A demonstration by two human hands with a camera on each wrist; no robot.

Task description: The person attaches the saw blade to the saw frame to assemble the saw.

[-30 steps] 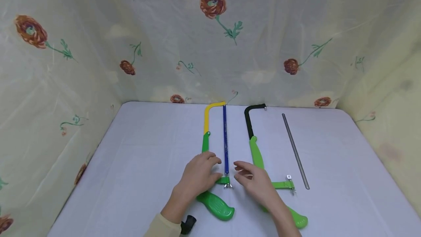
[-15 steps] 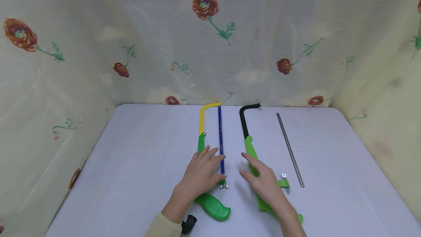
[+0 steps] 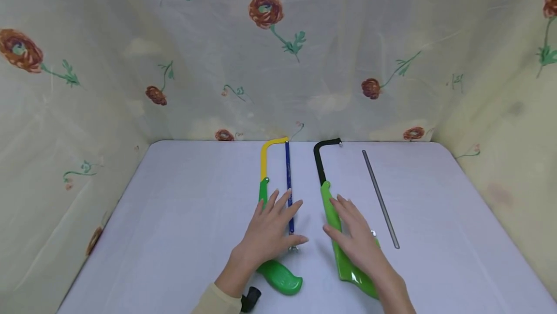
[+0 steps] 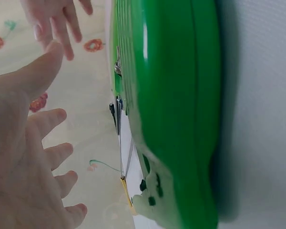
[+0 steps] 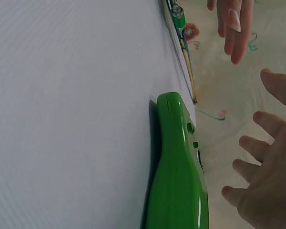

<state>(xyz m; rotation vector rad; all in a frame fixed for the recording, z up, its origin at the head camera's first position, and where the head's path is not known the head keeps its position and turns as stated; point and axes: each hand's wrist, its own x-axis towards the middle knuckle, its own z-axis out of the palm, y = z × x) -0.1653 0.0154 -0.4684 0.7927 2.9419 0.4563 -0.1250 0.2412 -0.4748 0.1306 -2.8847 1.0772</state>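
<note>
White table (image 3: 183, 236), hacksaws (image 3: 265, 178) lengthwise, handles near.

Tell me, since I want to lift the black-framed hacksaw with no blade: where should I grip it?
Grip the black-framed hacksaw by its thick green plastic handle, coming from above with the right hand hovering over it. The saw lies flat and the handle is contoured, so fingers can probably wrap it; the frame is thin.
</note>
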